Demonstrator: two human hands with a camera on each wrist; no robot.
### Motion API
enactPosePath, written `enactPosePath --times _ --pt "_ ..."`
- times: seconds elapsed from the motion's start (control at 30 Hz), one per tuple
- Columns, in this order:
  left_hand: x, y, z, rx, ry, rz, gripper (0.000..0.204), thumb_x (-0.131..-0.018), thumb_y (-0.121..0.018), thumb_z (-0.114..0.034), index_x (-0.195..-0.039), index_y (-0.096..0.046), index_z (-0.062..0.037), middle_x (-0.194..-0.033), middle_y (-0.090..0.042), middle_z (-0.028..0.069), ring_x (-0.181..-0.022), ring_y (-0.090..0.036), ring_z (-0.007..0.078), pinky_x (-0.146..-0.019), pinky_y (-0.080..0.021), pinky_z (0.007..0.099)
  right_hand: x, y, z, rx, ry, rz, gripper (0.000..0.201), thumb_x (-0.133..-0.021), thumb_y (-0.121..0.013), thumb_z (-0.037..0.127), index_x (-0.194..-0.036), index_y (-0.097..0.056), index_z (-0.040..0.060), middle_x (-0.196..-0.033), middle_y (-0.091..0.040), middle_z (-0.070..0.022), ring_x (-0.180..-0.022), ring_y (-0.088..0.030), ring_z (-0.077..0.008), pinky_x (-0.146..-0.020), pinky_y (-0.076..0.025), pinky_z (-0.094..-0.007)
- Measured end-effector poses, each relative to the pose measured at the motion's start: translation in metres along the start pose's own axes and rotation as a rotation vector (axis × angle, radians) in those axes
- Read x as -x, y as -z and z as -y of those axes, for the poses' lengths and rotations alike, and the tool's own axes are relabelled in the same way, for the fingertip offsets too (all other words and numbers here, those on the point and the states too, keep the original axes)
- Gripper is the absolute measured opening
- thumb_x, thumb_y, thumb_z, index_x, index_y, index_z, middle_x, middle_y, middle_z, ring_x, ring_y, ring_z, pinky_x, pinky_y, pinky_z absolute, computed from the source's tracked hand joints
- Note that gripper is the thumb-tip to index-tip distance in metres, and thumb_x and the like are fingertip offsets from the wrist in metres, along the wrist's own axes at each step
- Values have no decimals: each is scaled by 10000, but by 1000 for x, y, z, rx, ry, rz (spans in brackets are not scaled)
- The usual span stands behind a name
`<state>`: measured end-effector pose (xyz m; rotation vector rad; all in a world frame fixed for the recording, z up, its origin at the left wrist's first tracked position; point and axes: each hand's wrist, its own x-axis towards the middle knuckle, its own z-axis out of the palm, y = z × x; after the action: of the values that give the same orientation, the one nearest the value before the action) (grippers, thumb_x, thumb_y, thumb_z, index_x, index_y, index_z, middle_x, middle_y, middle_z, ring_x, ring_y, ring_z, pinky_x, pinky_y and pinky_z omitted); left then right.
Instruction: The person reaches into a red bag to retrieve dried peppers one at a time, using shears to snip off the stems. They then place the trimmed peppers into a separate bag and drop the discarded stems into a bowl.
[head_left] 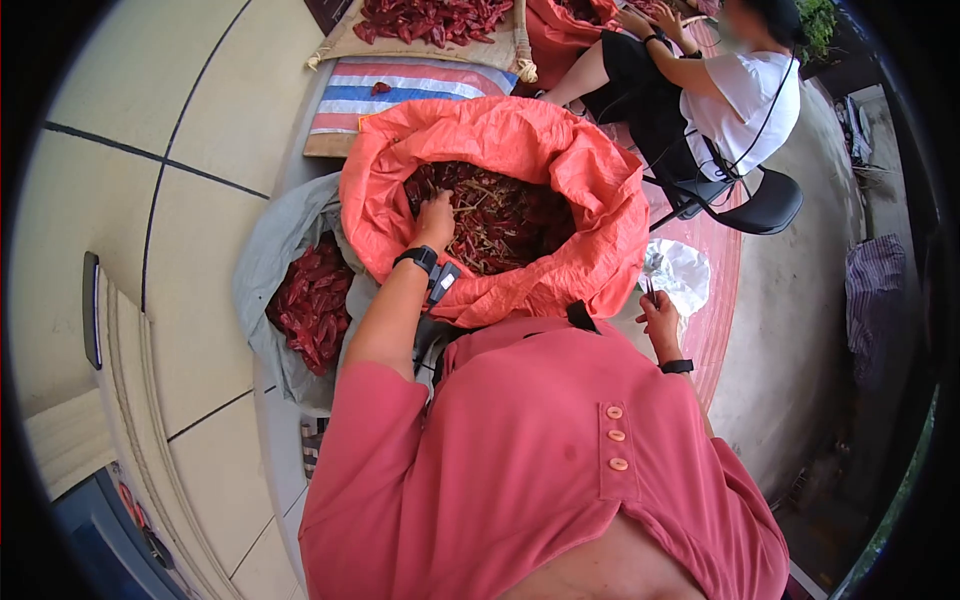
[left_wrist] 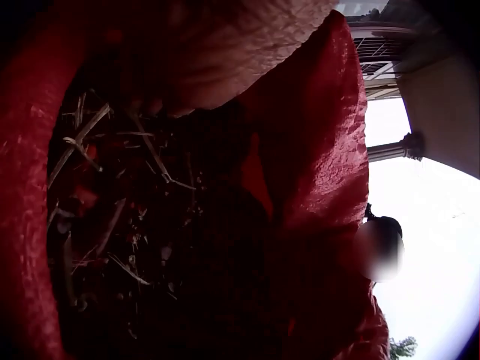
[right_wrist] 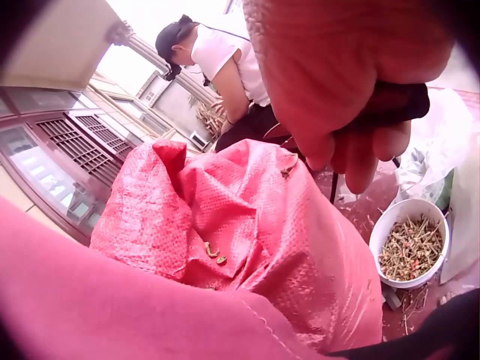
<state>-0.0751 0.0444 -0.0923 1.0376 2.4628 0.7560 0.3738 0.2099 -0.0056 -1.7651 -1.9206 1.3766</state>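
My left hand (head_left: 436, 222) reaches into a red woven sack (head_left: 490, 130), over dried red chilies (head_left: 500, 215) mixed with pale stems. Its fingertips are down at the chilies, and I cannot tell whether they pinch one. In the left wrist view, the left hand (left_wrist: 247, 60) hangs over dark contents with loose stems (left_wrist: 82, 142). Outside the sack's right side, my right hand (head_left: 660, 325) holds small scissors (head_left: 651, 291), points up. Their dark handle (right_wrist: 401, 101) shows within the curled fingers in the right wrist view.
A grey sack (head_left: 265, 250) of red chilies (head_left: 312, 310) stands at left. A white bucket (right_wrist: 375, 244) of stems stands near a white plastic bag (head_left: 690, 280). Another person (head_left: 740, 90) sits on a black folding chair (head_left: 765, 205) at upper right. More chilies (head_left: 435, 18) lie beyond a striped sheet (head_left: 400, 85).
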Motion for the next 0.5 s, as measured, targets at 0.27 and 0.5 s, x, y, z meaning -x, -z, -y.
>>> enactPosePath --times 0.27,0.5 --pt "3 -4 8 144 188 286 564 -746 -713 -291 -1214 -547 -24 -1154 -613 236 -1042 -604 358 -901 -479 411 34 17 -41 -154 -201 -93 123 -887 -594 186 -939 -561 80 -801 -591 -8 -552 -610 -117 -388 -382 -221" --pt "23 1 -18 232 261 224 406 -807 -643 -292 -1147 -597 -75 -1082 -639 227 -1020 -595 400 -883 -476 443 32 20 -37 -266 -243 -126 127 -886 -599 186 -946 -559 82 -821 -604 -14 -549 -614 -118 -405 -388 -214"
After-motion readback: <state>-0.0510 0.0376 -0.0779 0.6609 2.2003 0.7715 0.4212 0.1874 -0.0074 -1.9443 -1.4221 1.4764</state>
